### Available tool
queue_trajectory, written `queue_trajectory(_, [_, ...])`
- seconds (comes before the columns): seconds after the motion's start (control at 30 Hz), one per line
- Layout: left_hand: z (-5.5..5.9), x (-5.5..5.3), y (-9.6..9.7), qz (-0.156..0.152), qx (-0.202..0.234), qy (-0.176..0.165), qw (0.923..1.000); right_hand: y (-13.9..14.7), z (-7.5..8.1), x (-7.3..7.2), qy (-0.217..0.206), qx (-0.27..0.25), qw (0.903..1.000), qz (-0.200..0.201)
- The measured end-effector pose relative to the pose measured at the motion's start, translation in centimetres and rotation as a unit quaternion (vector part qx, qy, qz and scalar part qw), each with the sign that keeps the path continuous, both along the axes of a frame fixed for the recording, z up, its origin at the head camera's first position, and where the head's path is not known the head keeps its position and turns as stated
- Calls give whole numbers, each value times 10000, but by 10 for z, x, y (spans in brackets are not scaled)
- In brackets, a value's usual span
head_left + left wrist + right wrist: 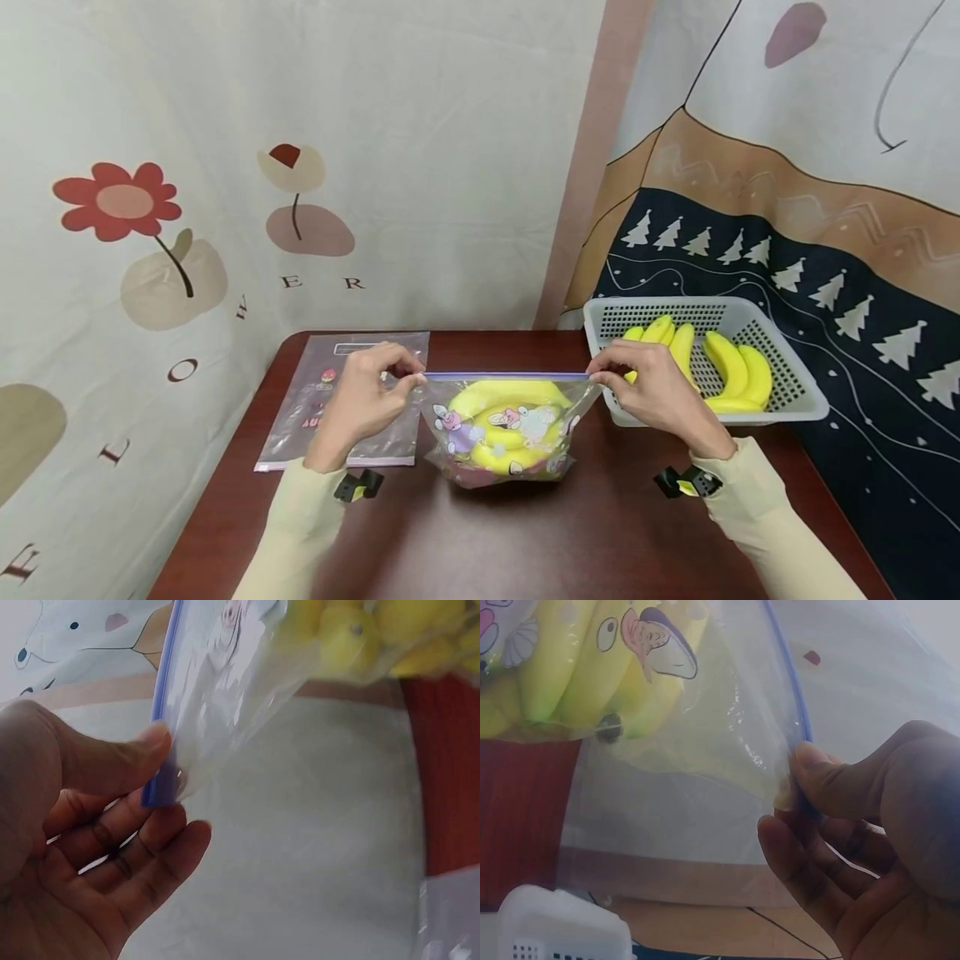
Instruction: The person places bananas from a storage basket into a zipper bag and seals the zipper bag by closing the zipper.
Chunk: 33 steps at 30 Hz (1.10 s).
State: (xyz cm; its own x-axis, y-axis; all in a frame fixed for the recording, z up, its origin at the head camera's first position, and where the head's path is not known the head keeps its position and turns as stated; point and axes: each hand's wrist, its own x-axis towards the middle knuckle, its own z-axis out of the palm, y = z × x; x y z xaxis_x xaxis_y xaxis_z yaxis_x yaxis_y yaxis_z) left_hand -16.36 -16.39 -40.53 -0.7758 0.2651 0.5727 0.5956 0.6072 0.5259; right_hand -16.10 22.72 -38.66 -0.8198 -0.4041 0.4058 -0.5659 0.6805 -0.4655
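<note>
1. Left of the basket (795, 404), a clear bag (525, 425) of bananas (480, 398) is being held taut.
2. Its top corners are being pinched by the left hand (371, 396) and right hand (652, 387), thumbs against fingers.
3. Farther left of the basket, a flat bag (307, 400) is being partly hidden.

The light in here is soft and even, seemingly from above, leaving a dim shadow beneath the plastic bag (504, 432) and a faint sheen on the tabletop (480, 546). Both wrist views are murkier (the right one almost milky), with white glints streaking the plastic bag.
</note>
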Motion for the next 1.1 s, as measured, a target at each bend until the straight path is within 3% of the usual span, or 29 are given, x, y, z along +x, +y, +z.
queue_trajectory(0.1, [-8, 0, 1, 154, 416, -449, 9980, -1, 1, -3, -102, 21, 9999, -21])
queue_trajectory(0.2, [-23, 1, 2, 38, 1132, -1109, 9874, -2, 0, -5, -236, 22, 9997, -65])
queue_trajectory(0.27, [-37, 3, 3, -265, 1564, -1696, 9727, -3, -1, -8, -340, -18, 9994, -113])
queue_trajectory(0.33, [-53, 7, 4, -679, 1829, -2405, 9508, -4, -4, -11, -448, -95, 9987, -229])
queue_trajectory(0.43, [-78, 16, 10, -902, 1610, -3381, 9228, -7, -8, -15, -625, -247, 9966, -468])
queue_trajectory(0.5, [-93, 20, 17, -917, 1297, -3718, 9146, -8, -11, -19, -726, -353, 9945, -674])
queue_trajectory(0.6, [-109, 21, 30, -669, 928, -3679, 9228, -10, -15, -25, -851, -550, 9905, -924])
queue_trajectory(0.7, [-118, 16, 39, -541, 1039, -3401, 9331, -13, -18, -32, -897, -738, 9878, -1039])
queue_trajectory(0.77, [-121, 13, 42, -428, 1138, -3319, 9355, -14, -21, -37, -952, -862, 9858, -1083])
queue_trajectory(1.0, [-122, -2, 50, -458, 1817, -3461, 9193, -22, -33, -42, -1136, -1117, 9821, -1001])
queue_trajectory(1.1, [-118, -10, 58, -148, 2110, -3529, 9114, -30, -41, -36, -1058, -796, 9869, -920])
